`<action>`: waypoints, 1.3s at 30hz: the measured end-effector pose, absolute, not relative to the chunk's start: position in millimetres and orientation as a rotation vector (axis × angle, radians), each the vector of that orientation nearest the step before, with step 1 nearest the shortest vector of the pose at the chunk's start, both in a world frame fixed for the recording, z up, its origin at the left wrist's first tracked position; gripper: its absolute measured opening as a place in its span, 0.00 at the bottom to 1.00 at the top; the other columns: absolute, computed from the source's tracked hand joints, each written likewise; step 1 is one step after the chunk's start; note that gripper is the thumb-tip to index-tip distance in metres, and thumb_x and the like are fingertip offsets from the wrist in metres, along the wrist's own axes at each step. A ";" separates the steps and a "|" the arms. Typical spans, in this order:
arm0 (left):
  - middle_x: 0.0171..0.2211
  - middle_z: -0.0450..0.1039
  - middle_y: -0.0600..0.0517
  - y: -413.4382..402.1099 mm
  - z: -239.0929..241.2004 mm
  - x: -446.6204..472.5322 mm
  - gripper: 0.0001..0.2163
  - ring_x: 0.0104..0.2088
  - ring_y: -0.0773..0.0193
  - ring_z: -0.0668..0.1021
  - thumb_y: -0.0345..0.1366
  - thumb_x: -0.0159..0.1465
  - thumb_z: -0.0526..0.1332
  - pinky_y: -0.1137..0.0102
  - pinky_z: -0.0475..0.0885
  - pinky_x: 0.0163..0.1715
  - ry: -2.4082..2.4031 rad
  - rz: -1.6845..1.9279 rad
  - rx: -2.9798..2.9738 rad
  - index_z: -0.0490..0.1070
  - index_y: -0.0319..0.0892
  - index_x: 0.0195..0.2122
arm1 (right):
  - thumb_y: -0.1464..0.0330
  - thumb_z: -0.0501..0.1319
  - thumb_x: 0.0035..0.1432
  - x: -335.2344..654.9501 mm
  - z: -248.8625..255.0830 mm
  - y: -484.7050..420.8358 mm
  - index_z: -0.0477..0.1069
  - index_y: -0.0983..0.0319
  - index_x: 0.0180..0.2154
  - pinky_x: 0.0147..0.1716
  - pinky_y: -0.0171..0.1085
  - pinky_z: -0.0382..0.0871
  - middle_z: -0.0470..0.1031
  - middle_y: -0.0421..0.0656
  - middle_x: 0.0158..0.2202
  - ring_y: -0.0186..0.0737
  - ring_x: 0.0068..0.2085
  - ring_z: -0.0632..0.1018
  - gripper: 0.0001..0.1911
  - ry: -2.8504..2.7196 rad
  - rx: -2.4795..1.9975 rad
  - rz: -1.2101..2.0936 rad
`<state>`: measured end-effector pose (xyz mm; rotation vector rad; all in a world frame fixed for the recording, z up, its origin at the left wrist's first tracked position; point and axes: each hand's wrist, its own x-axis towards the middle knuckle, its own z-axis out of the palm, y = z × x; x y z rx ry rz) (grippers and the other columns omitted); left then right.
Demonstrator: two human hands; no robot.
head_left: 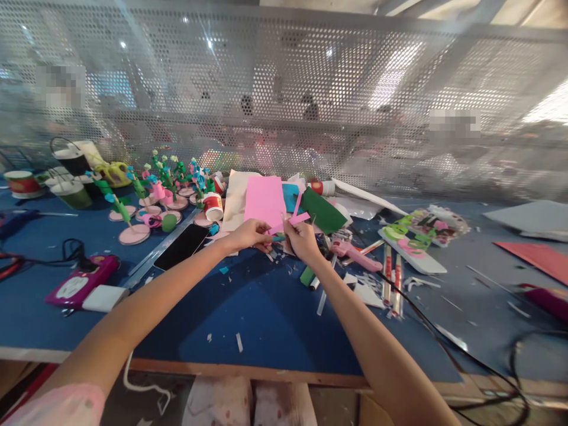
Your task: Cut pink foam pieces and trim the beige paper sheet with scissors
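My right hand point(302, 239) is closed in a pinch on a narrow pink paper strip point(302, 218), its end sticking out past the fingers. Close on its left, my left hand point(252, 234) pinches near the strip's other end; its fingertips are partly hidden. A small green piece shows between the hands, and I cannot tell which one has it. Just behind them lies a pink paper sheet point(265, 200) over a cream sheet point(234, 201). A dark green sheet point(323, 210) and a blue piece point(290, 197) lie to the right.
Paper flowers on round bases point(134, 234) crowd the left. Nearby are a black phone point(181, 247), a purple power strip point(84, 281) and a paper cup point(213, 207). At right lie a pink glue gun point(357, 255), a white tray point(419, 255) and a black cable point(421, 316).
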<state>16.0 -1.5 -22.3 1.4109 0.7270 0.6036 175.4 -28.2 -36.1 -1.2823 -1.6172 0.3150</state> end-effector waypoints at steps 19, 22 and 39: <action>0.22 0.73 0.52 3.4 -25.7 15.3 0.15 0.23 0.65 0.77 0.34 0.44 0.67 0.70 0.73 0.28 0.646 0.575 1.407 0.68 0.34 0.30 | 0.47 0.54 0.45 168.8 -29.6 -34.0 0.54 0.61 0.10 0.11 0.31 0.47 0.53 0.34 0.07 0.26 0.10 0.56 0.28 -1.327 -1.094 0.719; 0.22 0.73 0.52 1.6 -26.5 14.8 0.13 0.22 0.65 0.77 0.32 0.46 0.66 0.71 0.72 0.26 0.636 0.568 1.447 0.68 0.34 0.32 | 0.49 0.56 0.45 167.9 -30.5 -34.1 0.56 0.61 0.13 0.12 0.30 0.47 0.54 0.33 0.09 0.26 0.12 0.57 0.25 -1.399 -1.118 0.820; 0.18 0.73 0.53 -1.6 -15.5 7.9 0.10 0.16 0.72 0.72 0.37 0.49 0.64 0.77 0.67 0.19 0.533 0.359 1.643 0.73 0.37 0.32 | 0.59 0.62 0.41 163.8 -31.7 -35.2 0.66 0.61 0.30 0.22 0.30 0.63 0.68 0.37 0.26 0.30 0.26 0.70 0.15 -1.598 -0.904 0.966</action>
